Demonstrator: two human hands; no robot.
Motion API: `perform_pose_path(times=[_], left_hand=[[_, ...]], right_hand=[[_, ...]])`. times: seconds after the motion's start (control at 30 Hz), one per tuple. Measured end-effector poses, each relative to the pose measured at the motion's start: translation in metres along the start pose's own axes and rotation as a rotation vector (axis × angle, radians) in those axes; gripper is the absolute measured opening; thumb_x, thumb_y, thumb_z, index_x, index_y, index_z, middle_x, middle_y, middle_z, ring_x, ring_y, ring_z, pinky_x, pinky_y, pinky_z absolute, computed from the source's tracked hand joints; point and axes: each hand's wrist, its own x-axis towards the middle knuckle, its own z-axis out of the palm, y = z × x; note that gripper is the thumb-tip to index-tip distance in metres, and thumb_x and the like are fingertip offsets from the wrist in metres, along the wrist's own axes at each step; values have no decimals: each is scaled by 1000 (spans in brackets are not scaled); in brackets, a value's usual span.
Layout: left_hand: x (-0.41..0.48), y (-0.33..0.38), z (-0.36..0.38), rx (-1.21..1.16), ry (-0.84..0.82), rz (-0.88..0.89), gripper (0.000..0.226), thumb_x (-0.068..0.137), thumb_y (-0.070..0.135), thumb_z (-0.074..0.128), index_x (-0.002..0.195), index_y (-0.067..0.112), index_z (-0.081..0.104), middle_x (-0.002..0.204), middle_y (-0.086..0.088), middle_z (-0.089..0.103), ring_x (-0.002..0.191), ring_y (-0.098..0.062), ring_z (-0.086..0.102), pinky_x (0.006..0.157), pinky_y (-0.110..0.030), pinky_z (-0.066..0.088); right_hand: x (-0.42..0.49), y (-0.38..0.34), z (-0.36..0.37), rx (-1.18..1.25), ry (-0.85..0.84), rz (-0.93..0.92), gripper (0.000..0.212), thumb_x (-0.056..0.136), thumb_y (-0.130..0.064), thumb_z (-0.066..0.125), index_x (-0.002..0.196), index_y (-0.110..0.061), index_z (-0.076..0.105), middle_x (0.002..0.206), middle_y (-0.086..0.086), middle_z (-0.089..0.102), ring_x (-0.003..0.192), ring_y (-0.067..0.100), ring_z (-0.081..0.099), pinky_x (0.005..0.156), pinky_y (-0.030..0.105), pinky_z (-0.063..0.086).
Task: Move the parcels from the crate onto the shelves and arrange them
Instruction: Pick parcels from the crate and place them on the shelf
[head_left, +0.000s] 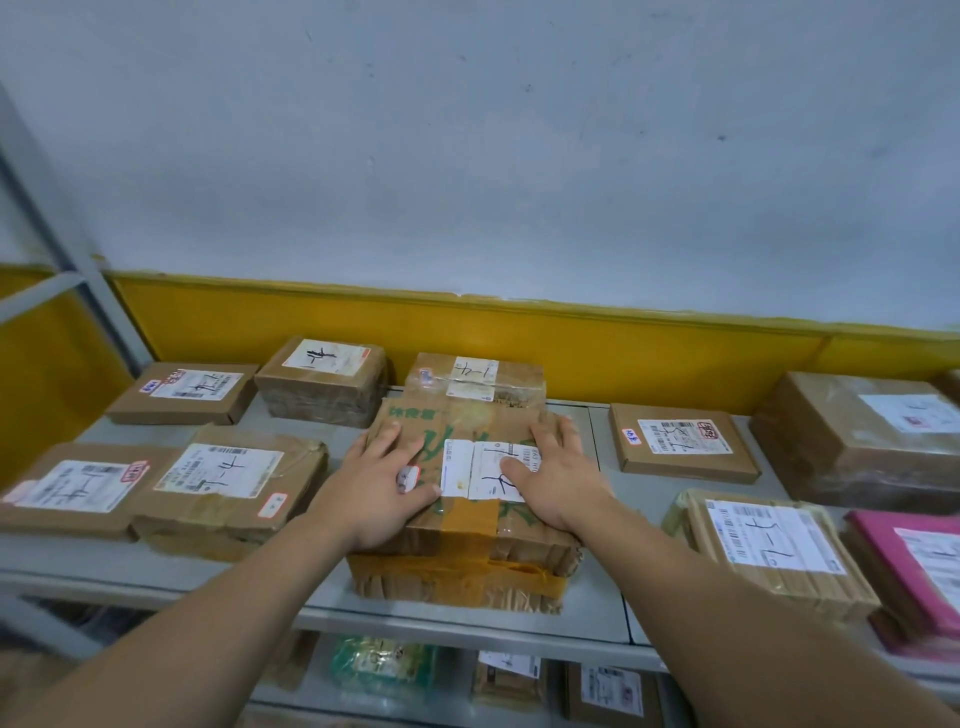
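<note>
Placement step: taped parcel (462, 499) seated on shelf (597, 618).
Left hand (382, 480) and right hand (553, 475) press flat, fingers spread; next, likely square it with the far parcels.

Showing as creased, matt brown cardboard at centre frame on the central parcel (457, 551), fraying rough along its lower edges. Catching a dull shine on the tan plastic tape (470, 519) banding it. Carrying a smooth white paper label (457, 470) on top, hand-inked. Gleaming under clear glossy tape on the cardboard box behind (519, 376). Looking like smooth, grey-painted metal across the shelf (597, 618). Appearing matt pink on the flat parcel (904, 566) at lower right, paper or plastic unclear. Glinting as glossy green plastic wrap (384, 667) on the lower shelf. Showing matt, scuffed paint on the wall (467, 156) above.
</note>
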Motion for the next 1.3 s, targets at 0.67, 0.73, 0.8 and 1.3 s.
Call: perform_pose_path(times=[0.67,0.73,0.8,1.3], left_hand=[[-43,-111,-86,-66,-162,36,68,92,45,57,151,31,26,161,2,17,145,-22,23,117,-37,22],[-51,-142,-94,-73,-172,14,67,93,45,56,151,33,25,161,3,18,144,-22,25,114,-38,24],[-58,-175,-101,-84,-159,-28,67,92,47,57,150,35,26,160,5,20,143,-22,27,114,-38,26],[-70,-364,-148,-195,-59,-261,62,95,35,58,150,23,31,155,-1,33,139,-20,35,110,-33,32]], right_hand=[[-2,-135,3,-236,15,-34,70,95,-62,37,147,-16,41,148,14,43,133,33,41,107,46,39],[-5,-166,17,-223,11,-55,70,95,-62,39,150,-18,38,153,12,40,138,33,38,109,46,37],[-6,-198,29,-234,10,-78,73,94,-65,39,151,-19,36,157,11,35,142,33,33,113,47,32],[37,-375,97,-208,-101,-244,73,96,-62,40,154,-18,31,154,12,37,138,33,39,110,47,38]])
